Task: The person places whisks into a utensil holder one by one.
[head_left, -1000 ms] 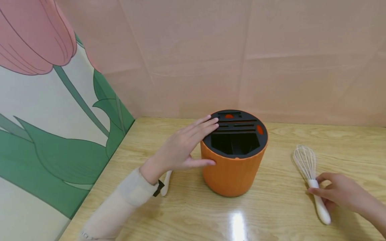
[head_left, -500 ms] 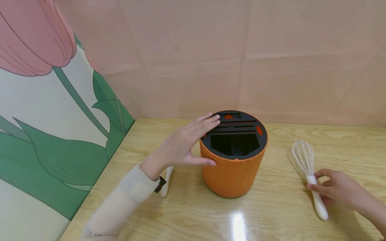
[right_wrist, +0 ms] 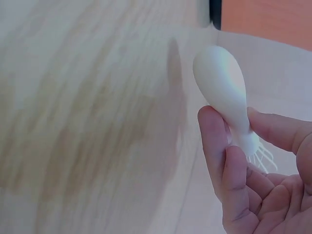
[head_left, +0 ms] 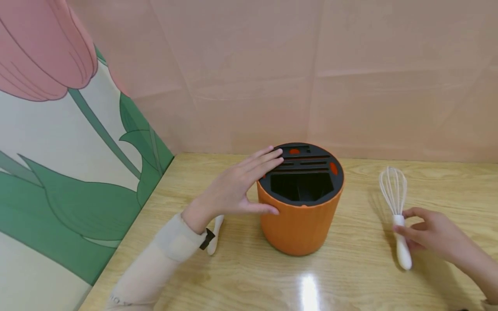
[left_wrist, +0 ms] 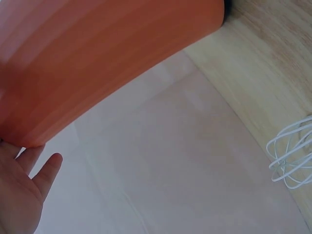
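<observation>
An orange utensil holder [head_left: 299,231] with a black slotted top [head_left: 303,190] stands upright on the table. My left hand [head_left: 237,185] rests on its left side, straight fingers over the rim and thumb against the front wall; the left wrist view also shows fingertips at the orange wall [left_wrist: 107,48]. To the right, my right hand [head_left: 432,233] pinches a white whisk [head_left: 398,220] between thumb and fingers, wires pointing toward the back. Its rounded handle [right_wrist: 222,83] sticks out past the fingers in the right wrist view, above its shadow on the table.
A white handle [head_left: 215,235] lies on the wooden table [head_left: 249,276] left of the holder, its upper end hidden behind my left wrist. A pink sheet [head_left: 311,77] hangs at the back. The tulip-patterned panel [head_left: 85,190] borders the table's left side.
The whisk has come up from the table and turned more upright in the view, shifting toward the back with my right hand. My left hand stays almost still on the holder.
</observation>
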Tool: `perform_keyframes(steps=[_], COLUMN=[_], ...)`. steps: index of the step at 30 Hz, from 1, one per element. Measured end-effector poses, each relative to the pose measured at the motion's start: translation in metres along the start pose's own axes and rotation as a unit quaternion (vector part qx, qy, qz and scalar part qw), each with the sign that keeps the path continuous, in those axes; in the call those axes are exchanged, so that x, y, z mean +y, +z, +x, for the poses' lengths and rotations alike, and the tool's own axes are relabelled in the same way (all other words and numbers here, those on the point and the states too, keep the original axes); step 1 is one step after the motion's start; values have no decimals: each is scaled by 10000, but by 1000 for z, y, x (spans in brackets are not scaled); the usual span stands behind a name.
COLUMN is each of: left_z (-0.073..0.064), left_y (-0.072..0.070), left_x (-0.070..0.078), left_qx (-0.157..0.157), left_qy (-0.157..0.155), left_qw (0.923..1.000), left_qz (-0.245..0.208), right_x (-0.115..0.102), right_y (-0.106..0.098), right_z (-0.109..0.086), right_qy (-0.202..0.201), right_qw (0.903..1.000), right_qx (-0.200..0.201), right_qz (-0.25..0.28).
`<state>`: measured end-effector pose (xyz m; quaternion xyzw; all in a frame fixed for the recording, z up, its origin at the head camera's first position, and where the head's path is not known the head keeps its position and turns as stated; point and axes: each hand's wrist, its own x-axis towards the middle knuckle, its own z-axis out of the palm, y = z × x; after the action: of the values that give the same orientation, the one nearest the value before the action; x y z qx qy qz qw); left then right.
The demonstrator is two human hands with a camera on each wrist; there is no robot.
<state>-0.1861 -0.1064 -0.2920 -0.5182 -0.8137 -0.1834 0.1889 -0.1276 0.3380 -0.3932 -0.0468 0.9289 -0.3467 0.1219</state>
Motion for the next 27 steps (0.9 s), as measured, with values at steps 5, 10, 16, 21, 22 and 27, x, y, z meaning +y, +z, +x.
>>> perform_keyframes(steps=[5, 10, 16, 21, 22, 27], left_z=[-1, -1, -2, -1, -1, -1], left_y=[1, 2, 2, 1, 1, 2], left_x=[-1, -1, -2, -1, -1, -1], left_qx=[17, 28, 98, 106, 100, 112], left_qy=[-2, -7, 28, 28, 20, 7], left_qw=[9999, 9999, 9998, 9998, 9997, 9997], left_qz=[-113, -169, -195, -193, -203, -213], right_x=[-8, -13, -17, -20, -21, -26], right_y=[0, 0, 0, 1, 1, 2], right_z=[-1, 0, 1, 4, 4, 5], right_qy=[-102, -90, -40, -18, -33, -159], right_qw=[9998, 9994, 9986, 9972, 9969, 9965], right_qx=[101, 164, 144, 166, 178, 277], right_qz=[137, 299, 509, 735, 761, 775])
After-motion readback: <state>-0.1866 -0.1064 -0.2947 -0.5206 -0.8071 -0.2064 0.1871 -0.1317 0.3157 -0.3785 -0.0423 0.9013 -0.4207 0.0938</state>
